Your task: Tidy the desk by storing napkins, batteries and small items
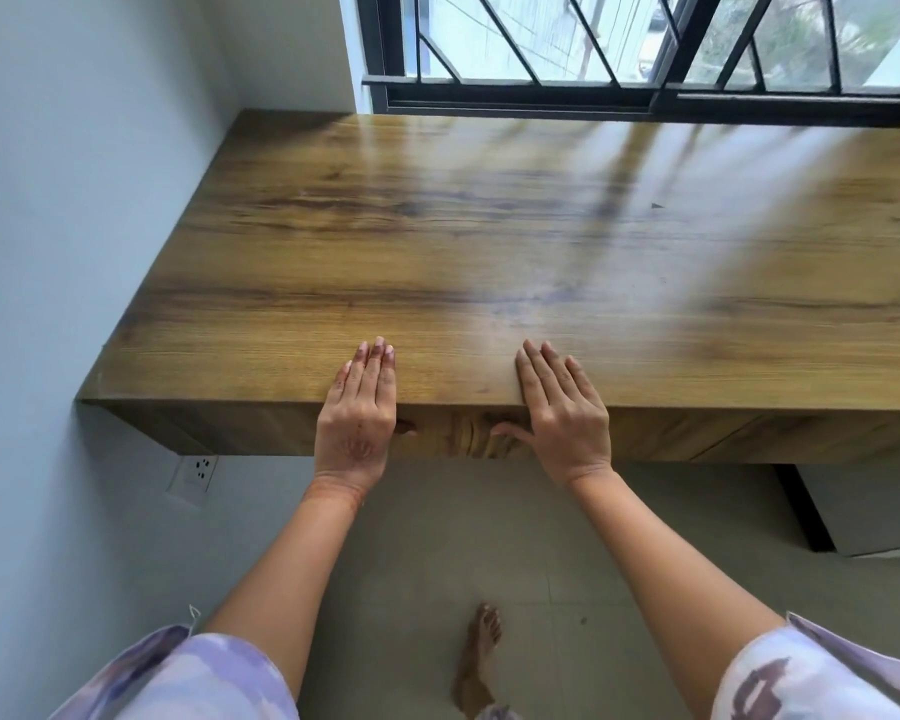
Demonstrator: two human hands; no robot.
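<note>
Desk: The long wooden desk (489,252) fills the frame, its long axis running 9 to 3 o'clock under the window, with one end butted into the wall corner at 10 o'clock.
Window: A dark-barred window (645,44) spans 12 to 2 o'clock and throws streaked reflections across the desktop.
Floor: Pale floor tiles (437,537) lie below at 6 o'clock, with one bare foot (481,646) on them.
Front panel: The desk's front panel (468,433) sits directly under both hands and may be a drawer front, though no seam or handle shows.
Left hand: The left hand (357,413) lies flat on the front edge with fingers straight and together, grasping nothing.
Right hand: The right hand (562,413) lies flat just beside it toward 3 o'clock, empty, its thumb dropped over the panel.
Socket: A wall socket (196,472) sits under the desk end at 8 o'clock.
Task items: No napkins, batteries or small items are in view.
Coming move: Any storage likely lies at 6 o'clock from the fingertips. Both hands are equally near, and the right thumb is already on the panel.
</note>
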